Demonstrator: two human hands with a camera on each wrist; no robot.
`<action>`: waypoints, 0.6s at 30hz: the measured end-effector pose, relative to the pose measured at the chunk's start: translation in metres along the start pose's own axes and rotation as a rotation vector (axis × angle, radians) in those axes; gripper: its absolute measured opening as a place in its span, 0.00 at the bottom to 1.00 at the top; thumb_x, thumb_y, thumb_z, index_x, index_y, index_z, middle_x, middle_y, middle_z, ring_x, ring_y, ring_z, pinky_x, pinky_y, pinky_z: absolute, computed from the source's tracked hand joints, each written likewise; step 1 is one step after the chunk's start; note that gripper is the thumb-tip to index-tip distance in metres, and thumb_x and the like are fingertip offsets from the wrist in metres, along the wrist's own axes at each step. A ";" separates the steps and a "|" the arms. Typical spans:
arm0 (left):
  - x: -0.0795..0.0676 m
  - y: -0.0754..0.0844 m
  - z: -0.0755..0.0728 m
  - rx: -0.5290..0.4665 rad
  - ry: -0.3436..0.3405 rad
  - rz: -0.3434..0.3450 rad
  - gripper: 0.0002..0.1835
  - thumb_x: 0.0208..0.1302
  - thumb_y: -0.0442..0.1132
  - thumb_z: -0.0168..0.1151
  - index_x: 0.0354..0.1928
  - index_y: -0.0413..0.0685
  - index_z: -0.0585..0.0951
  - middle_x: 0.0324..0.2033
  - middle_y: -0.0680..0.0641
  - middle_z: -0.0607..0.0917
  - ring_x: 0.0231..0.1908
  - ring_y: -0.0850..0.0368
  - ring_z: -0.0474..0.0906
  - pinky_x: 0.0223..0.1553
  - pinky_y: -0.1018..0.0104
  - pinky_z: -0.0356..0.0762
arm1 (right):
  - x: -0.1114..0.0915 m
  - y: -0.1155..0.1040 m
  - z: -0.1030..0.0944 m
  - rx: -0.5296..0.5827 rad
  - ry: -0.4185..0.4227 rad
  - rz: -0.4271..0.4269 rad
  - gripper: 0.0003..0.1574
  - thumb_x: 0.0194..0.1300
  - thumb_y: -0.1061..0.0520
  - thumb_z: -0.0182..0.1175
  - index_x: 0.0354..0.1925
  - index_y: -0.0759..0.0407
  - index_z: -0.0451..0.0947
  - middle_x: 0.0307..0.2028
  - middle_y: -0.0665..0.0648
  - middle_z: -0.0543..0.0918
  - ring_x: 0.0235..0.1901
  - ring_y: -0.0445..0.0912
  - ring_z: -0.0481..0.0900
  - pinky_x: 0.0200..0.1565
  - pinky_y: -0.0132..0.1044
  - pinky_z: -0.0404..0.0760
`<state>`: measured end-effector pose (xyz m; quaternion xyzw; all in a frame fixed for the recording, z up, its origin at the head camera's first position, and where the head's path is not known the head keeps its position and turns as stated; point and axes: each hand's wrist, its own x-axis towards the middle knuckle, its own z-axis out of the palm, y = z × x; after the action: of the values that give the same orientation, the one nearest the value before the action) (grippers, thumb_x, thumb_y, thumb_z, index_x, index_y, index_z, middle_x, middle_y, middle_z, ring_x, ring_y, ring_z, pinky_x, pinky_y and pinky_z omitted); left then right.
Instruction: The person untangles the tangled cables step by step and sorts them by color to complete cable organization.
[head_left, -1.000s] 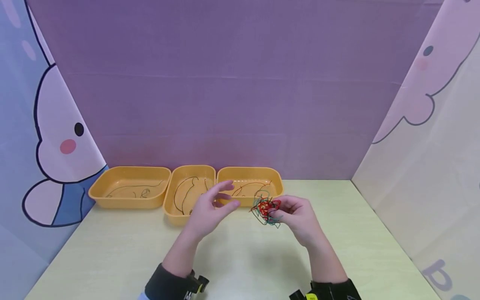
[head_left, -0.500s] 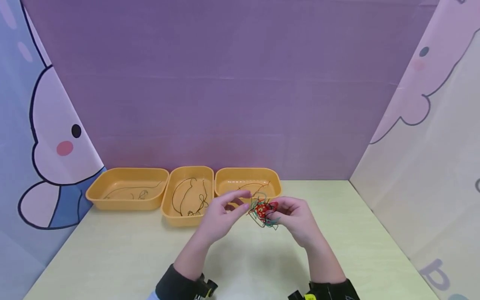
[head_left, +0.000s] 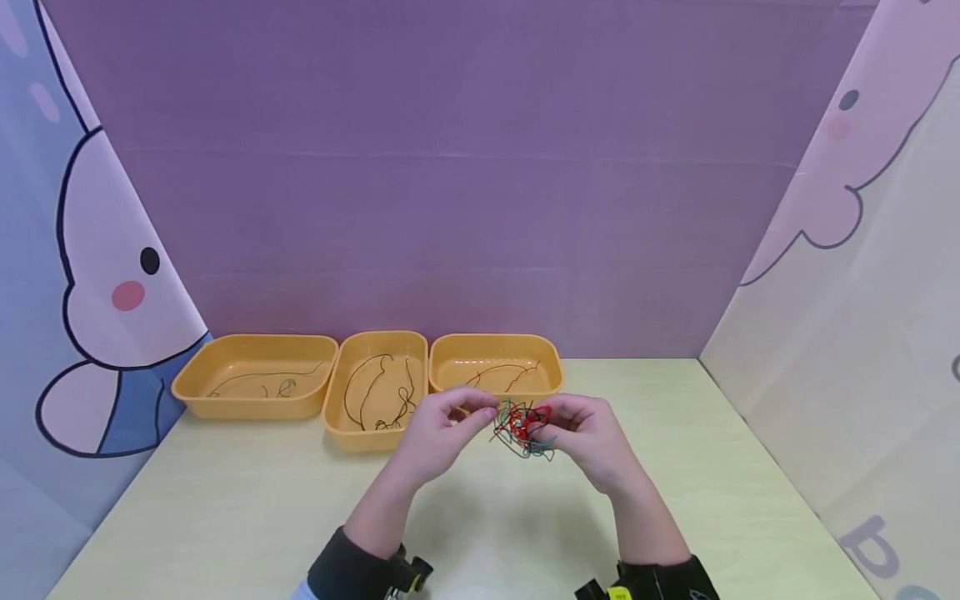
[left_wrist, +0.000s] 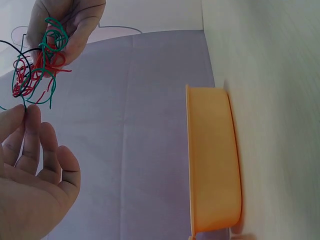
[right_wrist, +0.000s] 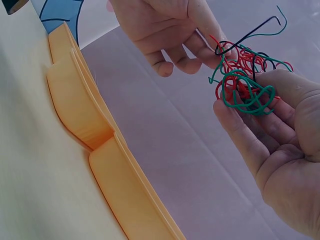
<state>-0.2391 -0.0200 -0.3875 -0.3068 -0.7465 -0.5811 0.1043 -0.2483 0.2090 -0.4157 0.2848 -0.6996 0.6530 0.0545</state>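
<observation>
A tangled bundle of thin red, green and black wires (head_left: pixel 517 427) hangs above the table between both hands. My right hand (head_left: pixel 588 437) grips its right side between thumb and fingers. From the left, my left hand (head_left: pixel 442 433) reaches the bundle's edge. In the left wrist view, the thumb and index fingertip of the left hand (left_wrist: pixel 35 170) meet on a green wire end (left_wrist: pixel 25 102), with the other fingers loosely bent. A black wire end and a green loop stick out of the bundle (right_wrist: pixel 245 75) in the right wrist view.
Three yellow-orange trays stand along the back of the table (head_left: pixel 300 500). The left tray (head_left: pixel 255 408) holds thin greyish wires, the middle tray (head_left: pixel 360 442) black ones, the right tray (head_left: pixel 495 340) red ones. A purple backdrop (head_left: pixel 480 208) rises behind.
My left hand has moved right from beside the middle tray to the bundle, and its thumb and index finger have closed on a wire end. The right hand stays nearly still.
</observation>
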 end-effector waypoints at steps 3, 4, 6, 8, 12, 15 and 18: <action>-0.001 0.004 -0.002 0.006 0.008 -0.017 0.05 0.65 0.30 0.60 0.41 0.40 0.83 0.35 0.42 0.85 0.34 0.54 0.77 0.37 0.58 0.75 | 0.000 0.000 0.000 -0.002 0.001 -0.001 0.09 0.57 0.70 0.64 0.39 0.67 0.80 0.34 0.64 0.84 0.32 0.57 0.81 0.34 0.38 0.83; -0.002 0.005 -0.003 0.011 0.012 -0.021 0.05 0.65 0.30 0.60 0.40 0.41 0.83 0.35 0.42 0.85 0.34 0.53 0.76 0.36 0.59 0.75 | 0.000 0.000 0.000 -0.001 0.003 -0.001 0.09 0.57 0.70 0.64 0.39 0.67 0.80 0.34 0.64 0.84 0.32 0.57 0.81 0.34 0.38 0.83; -0.002 0.006 -0.005 0.017 0.019 -0.022 0.05 0.65 0.30 0.60 0.40 0.40 0.83 0.34 0.42 0.85 0.33 0.52 0.76 0.35 0.61 0.75 | 0.000 -0.001 -0.001 -0.003 0.006 -0.001 0.09 0.57 0.70 0.64 0.39 0.67 0.80 0.34 0.64 0.84 0.32 0.57 0.81 0.35 0.39 0.83; -0.003 0.006 -0.006 0.026 0.024 -0.026 0.05 0.65 0.30 0.60 0.40 0.41 0.83 0.34 0.43 0.85 0.33 0.52 0.76 0.33 0.63 0.75 | -0.001 -0.002 -0.001 -0.001 0.010 0.001 0.09 0.57 0.70 0.64 0.39 0.67 0.80 0.34 0.64 0.84 0.32 0.57 0.81 0.35 0.39 0.83; -0.005 0.007 -0.011 0.048 0.030 -0.031 0.05 0.66 0.30 0.59 0.39 0.41 0.83 0.33 0.45 0.85 0.33 0.49 0.77 0.31 0.65 0.75 | -0.001 -0.003 -0.001 -0.003 0.023 0.008 0.10 0.57 0.70 0.64 0.39 0.67 0.80 0.35 0.64 0.84 0.33 0.57 0.81 0.36 0.39 0.83; -0.005 0.007 -0.014 0.056 0.032 -0.039 0.05 0.66 0.30 0.59 0.39 0.41 0.83 0.33 0.44 0.85 0.33 0.48 0.78 0.31 0.66 0.75 | -0.002 -0.005 -0.002 -0.013 0.037 0.016 0.10 0.57 0.70 0.64 0.40 0.66 0.80 0.35 0.63 0.84 0.34 0.57 0.81 0.37 0.40 0.83; -0.006 0.006 -0.017 0.062 0.038 -0.049 0.05 0.67 0.30 0.58 0.39 0.40 0.83 0.33 0.45 0.85 0.32 0.52 0.77 0.30 0.66 0.74 | -0.003 -0.006 -0.003 -0.018 0.048 0.018 0.10 0.57 0.71 0.64 0.39 0.66 0.80 0.35 0.63 0.84 0.33 0.56 0.81 0.37 0.40 0.83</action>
<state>-0.2341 -0.0373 -0.3806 -0.2739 -0.7693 -0.5659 0.1135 -0.2440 0.2127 -0.4116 0.2623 -0.7065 0.6537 0.0681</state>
